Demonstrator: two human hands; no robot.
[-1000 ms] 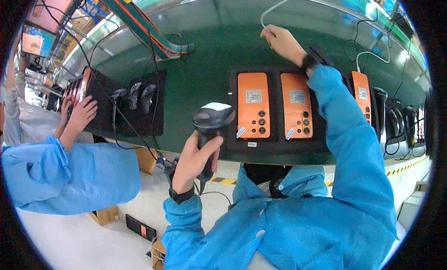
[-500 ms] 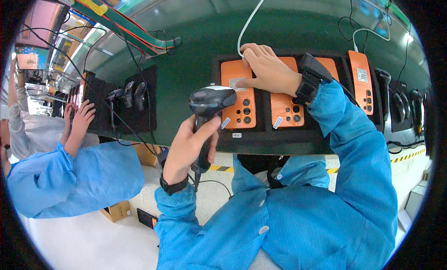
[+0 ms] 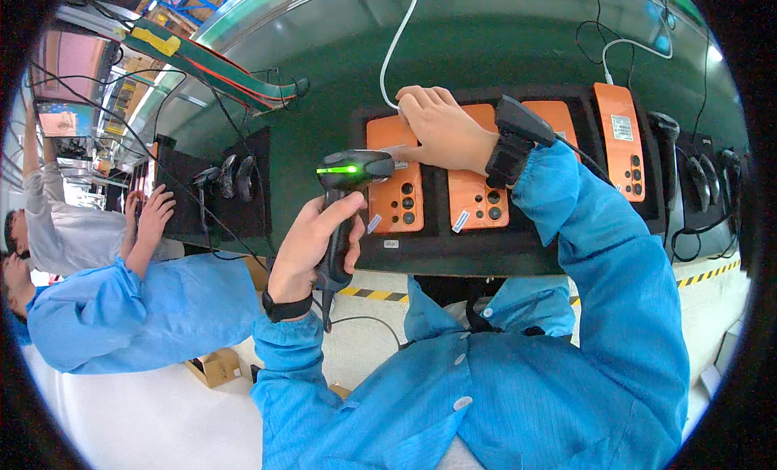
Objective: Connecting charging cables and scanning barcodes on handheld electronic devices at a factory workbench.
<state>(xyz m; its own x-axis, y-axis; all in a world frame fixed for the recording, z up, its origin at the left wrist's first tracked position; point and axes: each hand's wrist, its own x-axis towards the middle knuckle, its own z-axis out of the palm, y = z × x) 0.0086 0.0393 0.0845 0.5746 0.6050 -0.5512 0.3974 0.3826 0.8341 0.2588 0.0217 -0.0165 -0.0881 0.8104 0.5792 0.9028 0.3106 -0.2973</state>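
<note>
The left hand [image 3: 312,247] grips a scanner [image 3: 352,171] by the left edge of the leftmost orange phone [image 3: 382,195], lying lengthwise away from the body, partly beneath the nearer right hand [image 3: 449,138], whose hold I cannot tell.

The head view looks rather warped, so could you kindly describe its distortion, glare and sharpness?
Head view: strong fisheye distortion, with black corners and striped floor tape curving; head view: a small white glare spot at upper right, plus a green glow on the scanner; head view: orange phones fairly crisp.
</note>
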